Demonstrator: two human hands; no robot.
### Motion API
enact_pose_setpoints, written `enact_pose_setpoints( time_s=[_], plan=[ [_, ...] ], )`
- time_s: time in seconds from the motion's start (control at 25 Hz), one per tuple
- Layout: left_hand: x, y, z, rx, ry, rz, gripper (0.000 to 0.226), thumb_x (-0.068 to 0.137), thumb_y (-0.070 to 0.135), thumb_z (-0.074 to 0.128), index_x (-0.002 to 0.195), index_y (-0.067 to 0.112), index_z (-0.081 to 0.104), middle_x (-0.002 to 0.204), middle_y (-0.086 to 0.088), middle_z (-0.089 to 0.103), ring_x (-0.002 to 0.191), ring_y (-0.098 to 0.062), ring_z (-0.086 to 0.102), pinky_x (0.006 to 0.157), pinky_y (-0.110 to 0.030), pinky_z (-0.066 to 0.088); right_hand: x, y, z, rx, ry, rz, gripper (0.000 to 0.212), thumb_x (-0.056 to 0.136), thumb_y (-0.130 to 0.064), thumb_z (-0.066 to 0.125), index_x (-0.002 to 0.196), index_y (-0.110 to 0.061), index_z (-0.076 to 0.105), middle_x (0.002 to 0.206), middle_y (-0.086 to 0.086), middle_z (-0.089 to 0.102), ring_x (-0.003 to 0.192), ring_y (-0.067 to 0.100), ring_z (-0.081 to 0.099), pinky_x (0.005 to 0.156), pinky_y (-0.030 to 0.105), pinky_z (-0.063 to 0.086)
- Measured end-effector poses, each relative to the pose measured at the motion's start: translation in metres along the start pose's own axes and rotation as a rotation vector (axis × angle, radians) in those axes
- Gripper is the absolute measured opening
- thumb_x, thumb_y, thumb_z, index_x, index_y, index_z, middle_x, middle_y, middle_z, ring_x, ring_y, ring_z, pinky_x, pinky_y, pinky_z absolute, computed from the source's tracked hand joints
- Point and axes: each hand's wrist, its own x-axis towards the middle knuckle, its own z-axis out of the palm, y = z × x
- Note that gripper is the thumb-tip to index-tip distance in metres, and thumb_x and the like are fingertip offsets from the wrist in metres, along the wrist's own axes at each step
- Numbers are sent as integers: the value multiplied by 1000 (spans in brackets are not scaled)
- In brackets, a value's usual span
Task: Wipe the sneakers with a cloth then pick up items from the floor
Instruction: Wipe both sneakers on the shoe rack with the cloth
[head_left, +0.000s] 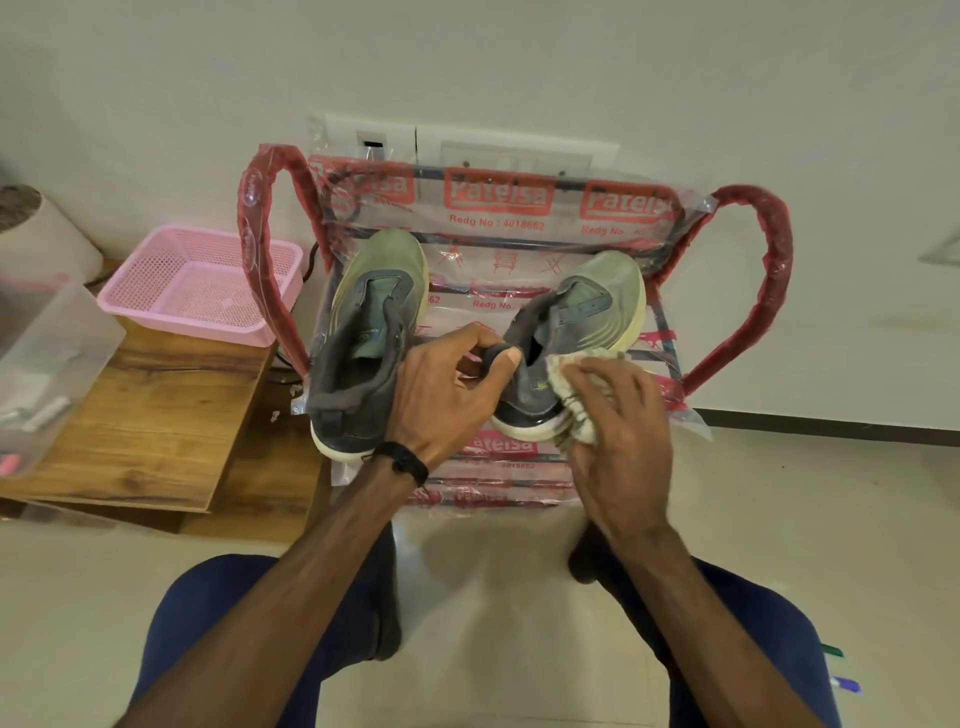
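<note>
A: Fingers (618, 384), right hand (621, 447): spread and lightly bent over a crumpled pale cloth (574, 410), pressing it to the outer heel side of the right-hand sneaker (576, 332). Fingers of the left hand (441, 395): curled, thumb and forefinger pinching that same sneaker's collar at the heel. Black band on the left wrist.

B: Location of the pair?

A: Both sneakers stand on the seat of a plastic-wrapped chair (498, 208), red padded arms, printed wrapping. Toes point to the wall. The left-hand sneaker (363, 332) stands just beside the held one, heel slightly over the seat's front edge, untouched by either hand.

B: Other stock?

A: Pink perforated basket (202, 283) on a low wooden table (140, 415) to the left; clear plastic tub (47, 358) at the table's near end. Two pens (839, 670) on the floor by the person's right knee, one green, one purple; likely the items to gather later.

B: Handling note for the wipe?

A: My judgement: keep the collar pinch firm so the shoe cannot slide on the slick wrapping. Work the cloth along the sole edge from heel to toe, turning to a fresh fold as it soils. Then treat the second sneaker alike.
</note>
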Motion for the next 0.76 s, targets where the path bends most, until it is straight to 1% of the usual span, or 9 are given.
enact_pose_setpoints(
  time_s=[0.04, 0.16, 0.2, 0.32, 0.36, 0.48, 0.6, 0.68, 0.76],
  plan=[
    [-2, 2, 2, -1, 2, 7, 15, 95, 31, 68, 90, 17, 69, 81, 14, 67, 76, 3, 64, 66, -6, 47, -1, 1, -2, 15, 6, 40, 48, 82, -15, 70, 129, -9, 66, 132, 11, 62, 124, 30, 47, 96, 49, 52],
    [-7, 5, 2, -35, 36, -4, 16, 96, 31, 67, 89, 16, 70, 79, 12, 68, 75, 1, 65, 65, -6, 45, -14, -3, -7, -31, -38, -179, 50, 82, -17, 65, 131, -9, 65, 130, 12, 63, 124, 30, 48, 98, 46, 49],
    [-8, 9, 1, -53, 36, 0, 16, 96, 30, 68, 89, 16, 71, 79, 12, 69, 76, 0, 65, 65, -6, 44, -11, 1, -11, -3, -43, -166, 51, 81, -16, 67, 132, -10, 65, 131, 11, 62, 124, 30, 48, 98, 46, 50],
    [-4, 36, 6, -92, 12, 29, 16, 97, 35, 65, 94, 20, 70, 86, 12, 69, 81, -2, 66, 64, -10, 48, 2, 14, -26, 184, 93, 132, 48, 85, -17, 54, 131, -11, 65, 129, 7, 61, 120, 27, 51, 95, 41, 50],
    [1, 47, 7, -112, 6, 21, 17, 98, 37, 63, 97, 22, 70, 90, 12, 70, 84, -3, 66, 65, -12, 50, 3, 12, -32, 225, 146, 165, 46, 86, -14, 54, 130, -10, 66, 128, 7, 62, 120, 27, 52, 97, 39, 49],
    [18, 67, 6, -152, 0, 25, 17, 99, 43, 60, 101, 27, 67, 95, 11, 68, 91, -8, 64, 68, -22, 54, -3, -9, -47, 160, 186, 27, 52, 82, -1, 75, 132, -9, 64, 132, 9, 61, 123, 28, 52, 103, 38, 47],
    [21, 74, 7, -161, 8, 5, 16, 98, 43, 60, 100, 28, 67, 93, 10, 67, 92, -14, 63, 71, -28, 54, -3, -7, -50, 70, 168, -38, 56, 80, -4, 79, 133, -8, 64, 134, 10, 62, 127, 30, 53, 105, 40, 46],
    [17, 80, 15, -205, 0, 3, 17, 98, 43, 61, 99, 27, 68, 93, 11, 69, 93, -15, 64, 77, -37, 55, 1, 0, -53, 17, 201, 0, 50, 83, -5, 71, 133, -8, 64, 134, 9, 62, 128, 29, 53, 103, 44, 48],
    [14, 86, 24, -209, -18, 14, 20, 98, 44, 59, 97, 26, 68, 95, 12, 69, 97, -15, 64, 85, -44, 53, 4, 3, -58, 69, 224, 85, 48, 85, -8, 52, 131, -8, 64, 133, 7, 63, 128, 26, 54, 103, 43, 47]
  ],
)
